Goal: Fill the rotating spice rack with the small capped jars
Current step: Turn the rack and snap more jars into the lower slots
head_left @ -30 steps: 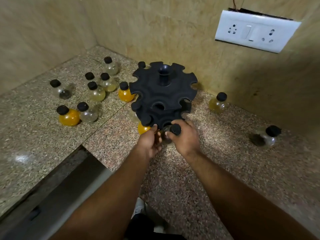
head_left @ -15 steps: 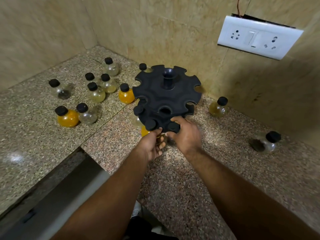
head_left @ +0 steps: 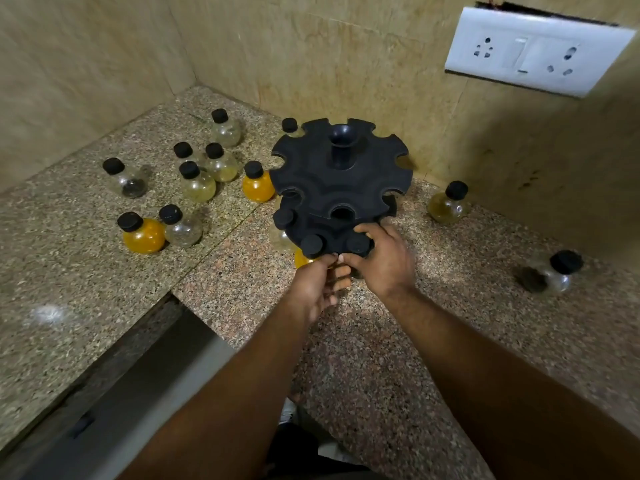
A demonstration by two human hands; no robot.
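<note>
A: We're right at the near edge of the black spice rack (head_left: 341, 183) now, and both our hands meet there. A second ago the right hand (head_left: 384, 259) had a clear jar out in front of the lower tier; now that jar's black cap (head_left: 358, 244) sits in a lower-tier notch, under our right fingers.

B: So are we gripping it? We see the right fingers curled over the cap and the rack's rim, touching, but whether they pinch the jar we can't tell.

A: And the left hand (head_left: 320, 284)?

B: Loosely curled, fingertips up against the right hand's, just below the neighbouring cap (head_left: 311, 245). It has shifted in closer than before; nothing visibly held in it.

A: Beyond that, a third cap (head_left: 284, 220) sits in the lower tier to the left of our hands, with the orange jar (head_left: 304, 259) peeking out just under the rack.

B: Well off to the left on the granite surface (head_left: 104, 282) the loose jars (head_left: 194, 181) stand as they did, and two more jars (head_left: 448, 204) wait far to the right.
</note>
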